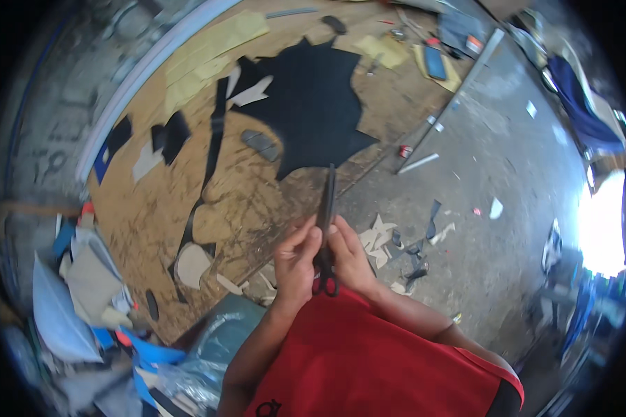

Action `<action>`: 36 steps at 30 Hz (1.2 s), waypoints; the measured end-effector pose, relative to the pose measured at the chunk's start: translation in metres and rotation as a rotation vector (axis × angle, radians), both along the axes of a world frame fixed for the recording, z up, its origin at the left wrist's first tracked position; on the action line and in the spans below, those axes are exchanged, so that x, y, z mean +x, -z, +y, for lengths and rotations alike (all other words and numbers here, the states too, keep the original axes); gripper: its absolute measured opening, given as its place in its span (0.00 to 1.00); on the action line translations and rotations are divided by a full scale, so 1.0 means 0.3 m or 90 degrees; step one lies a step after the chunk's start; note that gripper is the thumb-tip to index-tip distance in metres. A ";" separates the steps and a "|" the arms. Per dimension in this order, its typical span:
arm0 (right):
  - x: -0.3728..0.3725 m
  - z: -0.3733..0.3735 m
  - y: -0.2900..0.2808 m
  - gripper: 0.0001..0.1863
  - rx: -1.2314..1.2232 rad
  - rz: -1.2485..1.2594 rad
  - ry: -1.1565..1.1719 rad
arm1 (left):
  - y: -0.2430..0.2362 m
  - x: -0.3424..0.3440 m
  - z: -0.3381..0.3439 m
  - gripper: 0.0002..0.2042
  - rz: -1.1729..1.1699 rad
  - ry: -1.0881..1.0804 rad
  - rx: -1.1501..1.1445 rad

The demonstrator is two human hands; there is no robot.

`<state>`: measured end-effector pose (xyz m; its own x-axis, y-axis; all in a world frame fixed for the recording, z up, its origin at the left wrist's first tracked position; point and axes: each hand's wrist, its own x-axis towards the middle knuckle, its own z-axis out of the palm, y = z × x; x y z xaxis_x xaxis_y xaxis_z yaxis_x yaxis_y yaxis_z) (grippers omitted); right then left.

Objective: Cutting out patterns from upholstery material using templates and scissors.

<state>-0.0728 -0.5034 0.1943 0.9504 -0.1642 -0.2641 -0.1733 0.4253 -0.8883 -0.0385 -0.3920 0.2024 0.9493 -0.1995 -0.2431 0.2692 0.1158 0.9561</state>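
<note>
My left hand (pixel 295 260) and my right hand (pixel 348 254) are both closed on black-handled scissors (pixel 330 191), held upright in the picture at the lower middle, blades pointing away from me. The blade tips reach the lower edge of a large, irregular black sheet (pixel 306 104) on the wooden board (pixel 139 243); whether they touch it I cannot tell. Left of the sheet lie a grey oblong piece (pixel 259 144), a long black strip (pixel 215 121) and smaller black and white offcuts (pixel 174 135). A rounded cream piece (pixel 192 265) is left of my hands.
Yellow sheets (pixel 215 35) lie at the back left, a phone (pixel 435 64) and metal straightedge (pixel 487 55) at the back right. Scraps (pixel 379 240) litter the concrete floor (pixel 508 257) on the right. Piled foam and fabric (pixel 90 285) and crumpled plastic (pixel 222 333) fill the lower left.
</note>
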 end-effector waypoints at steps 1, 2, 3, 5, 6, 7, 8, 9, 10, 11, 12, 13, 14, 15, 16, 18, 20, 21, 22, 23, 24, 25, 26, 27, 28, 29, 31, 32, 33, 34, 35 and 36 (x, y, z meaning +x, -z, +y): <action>0.014 -0.011 -0.001 0.10 0.029 0.024 -0.021 | 0.012 0.003 -0.001 0.16 0.019 0.000 -0.011; 0.024 -0.011 -0.006 0.11 0.057 0.050 -0.041 | 0.022 0.002 0.009 0.15 0.040 0.001 -0.023; 0.033 -0.012 -0.010 0.12 0.083 0.078 -0.061 | 0.031 -0.002 0.020 0.15 0.060 0.002 -0.036; 0.054 -0.015 0.002 0.13 0.109 0.110 -0.125 | 0.060 -0.011 0.043 0.15 0.076 -0.041 -0.048; 0.061 -0.023 0.022 0.13 0.090 0.133 -0.166 | 0.083 -0.017 0.052 0.15 0.029 -0.065 -0.039; 0.064 -0.031 0.043 0.13 0.072 0.155 -0.208 | 0.100 -0.028 0.061 0.15 -0.016 -0.090 -0.025; 0.067 -0.034 0.061 0.14 0.053 0.175 -0.250 | 0.113 -0.040 0.072 0.15 -0.061 -0.113 -0.007; 0.074 -0.027 0.079 0.14 0.033 0.195 -0.290 | 0.124 -0.047 0.088 0.15 -0.104 -0.134 0.013; 0.084 -0.016 0.080 0.14 0.037 0.195 -0.321 | 0.115 -0.045 0.101 0.15 -0.104 -0.163 0.024; 0.093 -0.001 0.079 0.14 0.099 0.155 -0.344 | 0.102 -0.042 0.114 0.15 -0.144 -0.163 0.060; 0.104 0.019 0.080 0.14 0.161 0.116 -0.363 | 0.089 -0.033 0.133 0.15 -0.184 -0.158 0.097; 0.110 0.034 0.077 0.15 0.225 0.080 -0.372 | 0.074 -0.023 0.151 0.15 -0.221 -0.144 0.133; 0.117 0.046 0.078 0.15 0.288 0.044 -0.375 | 0.067 -0.010 0.175 0.15 -0.257 -0.126 0.167; 0.125 0.058 0.085 0.15 0.293 0.047 -0.385 | 0.073 0.003 0.223 0.15 -0.290 -0.105 0.231; 0.138 0.061 0.095 0.15 0.199 0.065 -0.434 | 0.094 0.020 0.286 0.15 -0.323 -0.080 0.288; 0.174 0.066 0.123 0.16 0.010 0.093 -0.521 | 0.235 0.067 0.533 0.15 -0.358 -0.177 0.398; 0.217 0.060 0.160 0.19 -0.246 0.079 -0.577 | 0.361 0.099 0.783 0.14 -0.173 -0.391 0.492; 0.236 0.075 0.161 0.22 -0.397 0.032 -0.609 | 0.455 0.073 0.990 0.14 0.014 -0.491 0.569; 0.238 0.069 0.181 0.22 -0.403 0.037 -0.606 | 0.477 0.079 1.109 0.14 0.016 -0.486 0.562; 0.235 0.067 0.212 0.22 -0.481 0.066 -0.553 | 0.504 0.081 1.218 0.16 0.094 -0.475 0.751; 0.250 0.073 0.249 0.22 -0.562 0.092 -0.498 | 0.530 0.098 1.304 0.18 0.173 -0.457 0.935; 0.265 0.075 0.275 0.22 -0.574 0.099 -0.490 | 0.546 0.121 1.366 0.17 0.065 -0.450 0.921; 0.284 0.079 0.301 0.22 -0.590 0.093 -0.486 | 0.576 0.147 1.408 0.17 -0.041 -0.445 0.903; 0.293 0.085 0.331 0.22 -0.607 0.091 -0.483 | 0.603 0.183 1.413 0.17 -0.038 -0.438 0.889; 0.309 0.094 0.353 0.21 -0.624 0.089 -0.472 | 0.611 0.256 1.411 0.16 -0.112 -0.392 0.868; 0.320 0.103 0.373 0.21 -0.640 0.086 -0.462 | 0.618 0.316 1.402 0.16 -0.186 -0.347 0.845; 0.336 0.134 0.410 0.21 -0.635 0.143 -0.443 | 0.639 0.434 1.299 0.18 -0.282 -0.230 0.847; 0.354 0.154 0.424 0.22 -0.615 0.182 -0.440 | 0.639 0.499 1.228 0.18 -0.295 -0.220 0.829; 0.370 0.170 0.437 0.22 -0.592 0.221 -0.435 | 0.635 0.560 1.150 0.17 -0.416 -0.199 0.863; 0.375 0.183 0.443 0.23 -0.564 0.260 -0.432 | 0.636 0.606 1.110 0.16 -0.538 -0.177 0.895; 0.386 0.199 0.440 0.23 -0.567 0.265 -0.417 | 0.647 0.645 1.111 0.16 -0.548 -0.171 0.883; 0.395 0.212 0.438 0.24 -0.558 0.285 -0.411 | 0.655 0.683 1.111 0.15 -0.464 -0.181 0.814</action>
